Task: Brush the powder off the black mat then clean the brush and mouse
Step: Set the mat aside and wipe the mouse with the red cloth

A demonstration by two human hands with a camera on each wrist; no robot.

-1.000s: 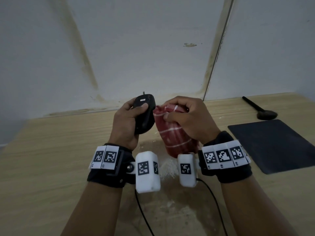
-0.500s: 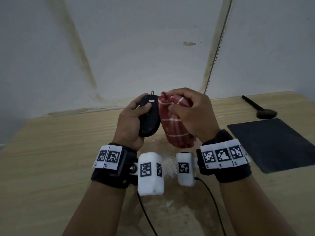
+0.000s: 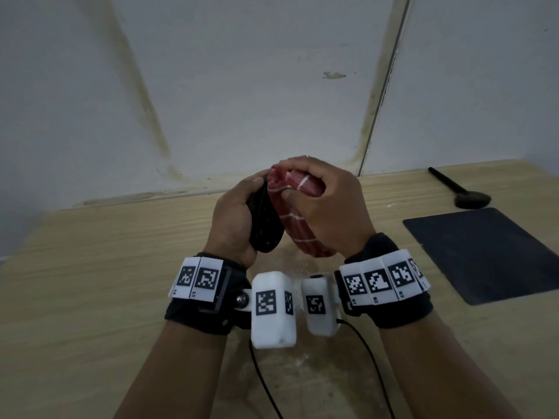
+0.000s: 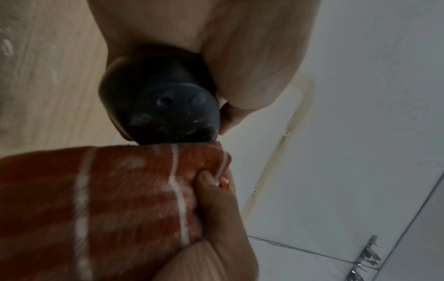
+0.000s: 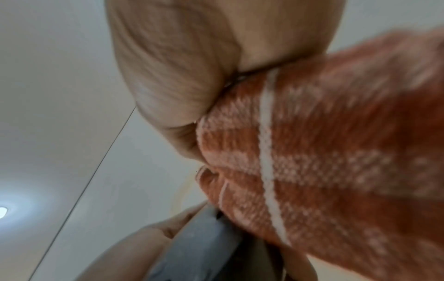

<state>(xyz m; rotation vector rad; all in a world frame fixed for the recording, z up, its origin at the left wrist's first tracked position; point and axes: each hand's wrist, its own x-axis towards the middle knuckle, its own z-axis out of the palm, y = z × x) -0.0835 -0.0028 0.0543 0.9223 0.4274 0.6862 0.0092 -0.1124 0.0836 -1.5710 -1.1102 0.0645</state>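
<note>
My left hand grips the black mouse above the table, its speckled underside turned towards the cloth. My right hand grips a bunched red cloth with white stripes and presses it against the mouse. In the left wrist view the mouse shows white powder specks on its base, and the red cloth touches its lower edge. The right wrist view is filled by the red cloth, with the mouse below it. The black mat lies on the right, and the black brush lies behind it.
White powder is scattered on the wooden table under and in front of my hands. Thin black cables run from my wrists towards me. A pale wall rises right behind the table's far edge.
The mouse has been turned so that its underside faces the cloth. My right hand with the cloth has moved up and over the top end of the mouse.
</note>
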